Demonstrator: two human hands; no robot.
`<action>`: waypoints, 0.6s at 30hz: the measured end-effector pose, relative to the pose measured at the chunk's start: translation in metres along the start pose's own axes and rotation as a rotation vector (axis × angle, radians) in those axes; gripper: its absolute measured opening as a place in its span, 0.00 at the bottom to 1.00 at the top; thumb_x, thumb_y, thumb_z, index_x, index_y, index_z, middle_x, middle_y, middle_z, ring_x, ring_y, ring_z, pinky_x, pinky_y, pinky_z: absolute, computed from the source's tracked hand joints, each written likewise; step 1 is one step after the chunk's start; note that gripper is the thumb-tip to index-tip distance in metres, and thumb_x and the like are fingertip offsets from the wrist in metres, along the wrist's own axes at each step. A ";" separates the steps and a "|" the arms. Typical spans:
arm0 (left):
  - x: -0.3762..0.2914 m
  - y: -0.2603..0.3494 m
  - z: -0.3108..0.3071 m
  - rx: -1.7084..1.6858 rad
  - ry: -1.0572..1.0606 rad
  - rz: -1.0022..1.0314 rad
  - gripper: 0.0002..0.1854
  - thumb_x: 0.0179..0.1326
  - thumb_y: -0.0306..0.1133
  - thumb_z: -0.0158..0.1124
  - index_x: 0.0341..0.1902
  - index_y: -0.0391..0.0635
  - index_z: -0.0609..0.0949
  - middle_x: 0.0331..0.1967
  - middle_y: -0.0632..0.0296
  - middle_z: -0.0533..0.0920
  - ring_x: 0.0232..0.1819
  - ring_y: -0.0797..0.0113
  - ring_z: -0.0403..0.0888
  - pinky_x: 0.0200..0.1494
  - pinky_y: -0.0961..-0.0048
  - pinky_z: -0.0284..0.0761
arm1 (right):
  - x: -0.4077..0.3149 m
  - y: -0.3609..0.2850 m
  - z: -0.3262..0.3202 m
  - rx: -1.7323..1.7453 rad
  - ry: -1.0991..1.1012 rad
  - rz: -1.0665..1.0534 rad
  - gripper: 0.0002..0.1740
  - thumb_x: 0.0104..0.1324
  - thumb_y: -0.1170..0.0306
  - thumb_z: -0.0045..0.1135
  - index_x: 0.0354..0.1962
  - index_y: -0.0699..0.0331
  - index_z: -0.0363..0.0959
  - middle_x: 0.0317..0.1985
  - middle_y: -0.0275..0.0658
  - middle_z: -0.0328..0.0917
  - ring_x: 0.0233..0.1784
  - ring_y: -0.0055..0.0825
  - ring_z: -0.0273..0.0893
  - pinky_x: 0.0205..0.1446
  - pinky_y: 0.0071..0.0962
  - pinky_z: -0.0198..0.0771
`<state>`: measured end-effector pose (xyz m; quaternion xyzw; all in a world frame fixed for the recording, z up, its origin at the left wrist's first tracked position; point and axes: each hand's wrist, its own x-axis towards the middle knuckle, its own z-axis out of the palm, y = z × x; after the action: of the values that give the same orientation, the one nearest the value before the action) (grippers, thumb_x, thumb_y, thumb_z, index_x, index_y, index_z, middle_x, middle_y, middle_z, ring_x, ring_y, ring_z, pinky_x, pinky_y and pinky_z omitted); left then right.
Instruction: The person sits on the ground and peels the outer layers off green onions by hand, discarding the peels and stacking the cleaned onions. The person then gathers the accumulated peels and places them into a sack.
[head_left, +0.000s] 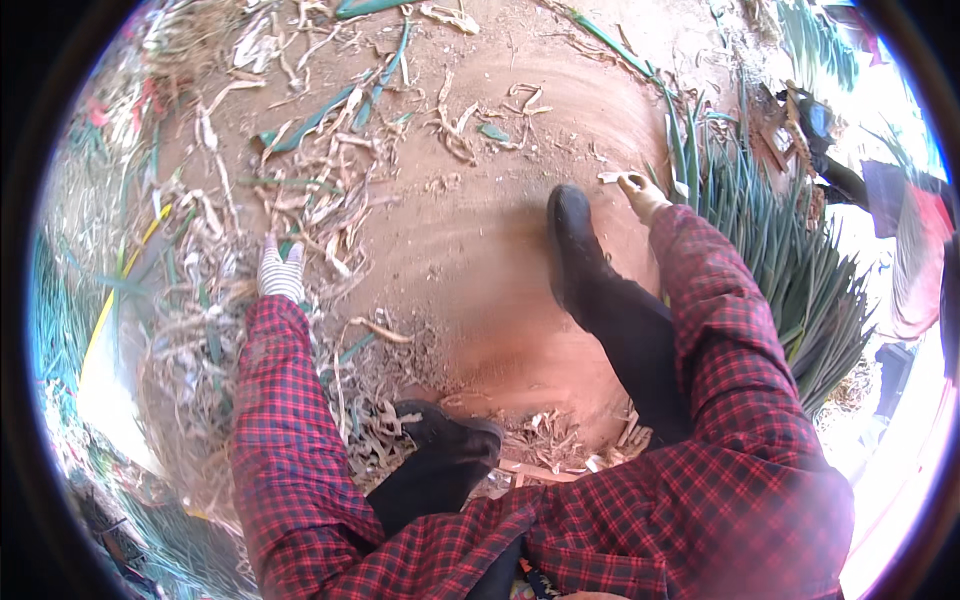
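Observation:
My left hand (281, 271), in a striped glove, is over a heap of dry leaves and peelings (217, 330). Its fingers are spread, and a bit of green shows between them. In a pale glove, my right hand (643, 198) is low beside a bundle of long green leaves, likely leeks or green onions (780, 255). A thin whitish strip (610, 178) lies at its fingertips; whether they grip it is unclear. Between my hands, my dark shoe (571, 225) rests on bare reddish-brown ground (465, 247).
Loose green leaves (311, 124) and dry scraps (450, 127) litter the ground ahead. More green stalks (56, 300) stand at far left, near a yellow curved edge (112, 296). A piece of wood (536, 471) lies behind my feet. Someone's dark sleeve (844, 180) appears at right.

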<state>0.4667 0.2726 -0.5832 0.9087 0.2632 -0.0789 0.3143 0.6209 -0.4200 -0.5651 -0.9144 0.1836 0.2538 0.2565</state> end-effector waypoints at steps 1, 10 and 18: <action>0.013 0.011 0.015 0.080 0.040 0.008 0.37 0.64 0.46 0.66 0.72 0.45 0.66 0.66 0.45 0.73 0.65 0.48 0.73 0.67 0.58 0.67 | 0.021 0.004 0.014 0.086 0.088 0.009 0.42 0.67 0.46 0.60 0.64 0.74 0.65 0.54 0.54 0.79 0.57 0.42 0.78 0.63 0.36 0.69; 0.054 0.112 0.086 0.681 0.127 -0.392 0.51 0.57 0.73 0.55 0.77 0.56 0.61 0.79 0.51 0.53 0.80 0.42 0.46 0.75 0.37 0.42 | 0.137 0.084 -0.033 0.309 0.508 0.420 0.60 0.61 0.32 0.57 0.72 0.74 0.50 0.71 0.57 0.61 0.73 0.49 0.62 0.75 0.40 0.58; 0.059 0.088 0.099 0.635 0.335 -0.061 0.52 0.54 0.68 0.61 0.74 0.46 0.62 0.77 0.43 0.55 0.78 0.38 0.48 0.74 0.35 0.44 | 0.318 -0.023 -0.077 0.359 0.528 0.181 0.65 0.59 0.33 0.61 0.74 0.74 0.43 0.71 0.54 0.61 0.72 0.43 0.62 0.74 0.41 0.57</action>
<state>0.5655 0.1788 -0.6328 0.9531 0.3003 -0.0160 -0.0337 0.9154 -0.5105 -0.6772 -0.8687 0.3660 -0.0066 0.3338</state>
